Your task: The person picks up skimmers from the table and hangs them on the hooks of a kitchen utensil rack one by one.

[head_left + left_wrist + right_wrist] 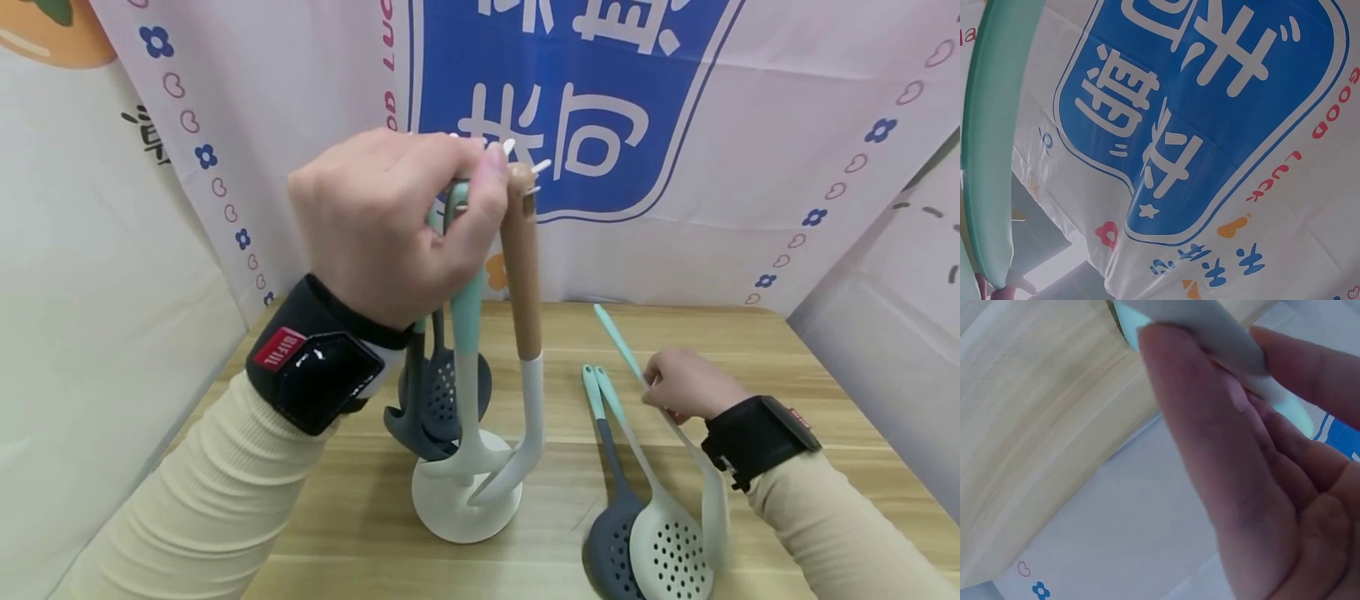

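Note:
My left hand (397, 217) pinches the top of a teal-handled, pale grey utensil (467, 317) at a white utensil stand (467, 523). Whether that utensil hangs on its hook is hidden by the fingers; its teal handle (997, 137) also fills the left side of the left wrist view. Beside it hangs a utensil with a brown handle (521, 283). Low over the table at the right, my right hand (693, 383) pinches the pale shaft of another teal-handled utensil (715, 508), its head seen edge-on. The pale shaft (1210, 325) lies between thumb and fingers in the right wrist view.
A dark slotted utensil (442, 396) and a dark ladle (412, 429) hang behind on the stand. A dark skimmer (615, 542) and a pale skimmer (671, 550) lie on the wooden table (330, 517). A printed cloth (705, 192) stands behind.

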Demonstrator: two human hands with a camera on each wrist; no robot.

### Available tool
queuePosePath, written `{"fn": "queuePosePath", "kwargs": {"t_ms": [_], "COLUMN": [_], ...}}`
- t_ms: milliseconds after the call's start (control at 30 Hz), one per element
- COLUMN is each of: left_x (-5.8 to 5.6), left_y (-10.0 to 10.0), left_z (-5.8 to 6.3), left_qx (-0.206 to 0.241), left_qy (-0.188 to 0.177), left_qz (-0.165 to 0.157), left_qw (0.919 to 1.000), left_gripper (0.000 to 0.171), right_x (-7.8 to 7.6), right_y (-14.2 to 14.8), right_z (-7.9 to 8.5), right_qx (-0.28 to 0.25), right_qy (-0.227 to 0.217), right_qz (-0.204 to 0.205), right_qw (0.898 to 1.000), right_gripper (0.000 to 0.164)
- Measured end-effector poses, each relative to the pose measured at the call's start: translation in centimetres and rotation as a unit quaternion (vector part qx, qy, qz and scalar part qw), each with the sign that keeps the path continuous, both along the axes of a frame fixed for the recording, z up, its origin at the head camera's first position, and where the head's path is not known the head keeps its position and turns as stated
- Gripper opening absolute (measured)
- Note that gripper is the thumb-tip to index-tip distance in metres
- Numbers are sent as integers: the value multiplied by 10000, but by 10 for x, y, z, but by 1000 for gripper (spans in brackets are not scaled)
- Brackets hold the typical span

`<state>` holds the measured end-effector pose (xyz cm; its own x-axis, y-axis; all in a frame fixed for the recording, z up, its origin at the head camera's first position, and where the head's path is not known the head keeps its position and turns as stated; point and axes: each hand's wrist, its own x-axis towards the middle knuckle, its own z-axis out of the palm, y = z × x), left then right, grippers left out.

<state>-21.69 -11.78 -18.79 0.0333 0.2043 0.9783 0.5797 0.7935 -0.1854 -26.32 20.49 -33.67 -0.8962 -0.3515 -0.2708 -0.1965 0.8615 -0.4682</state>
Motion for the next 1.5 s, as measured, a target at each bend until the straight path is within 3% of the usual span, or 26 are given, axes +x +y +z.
{"fn": "queuePosePath", "kwargs": {"t_ms": [433, 800, 1033, 1267, 1500], "left_x": [-3, -2, -3, -4, -3], "left_y": [-2, 0, 0, -1, 1], "left_z": [-2, -2, -2, -1, -1], "left_qx": [60, 133, 147, 245, 215], "left_qy": [-29, -35, -48, -53, -80], "left_qz": [-166, -243, -251, -226, -210], "left_qw": [9998, 9996, 9996, 9994, 9995], "left_gripper": [37, 37, 39, 40, 40], "right_x": [8, 18, 30, 39, 46], "right_y": [-18, -35, -46, -54, -58], "right_z": [11, 31, 43, 53, 59], "right_qx": [73, -11, -351, -710, -1294], "right_qy": [315, 1270, 2088, 2444, 2915], "right_qz": [-56, 22, 138, 204, 393], "right_qw": [9995, 9919, 9772, 9669, 9470], "right_gripper": [28, 23, 18, 18, 14]}}
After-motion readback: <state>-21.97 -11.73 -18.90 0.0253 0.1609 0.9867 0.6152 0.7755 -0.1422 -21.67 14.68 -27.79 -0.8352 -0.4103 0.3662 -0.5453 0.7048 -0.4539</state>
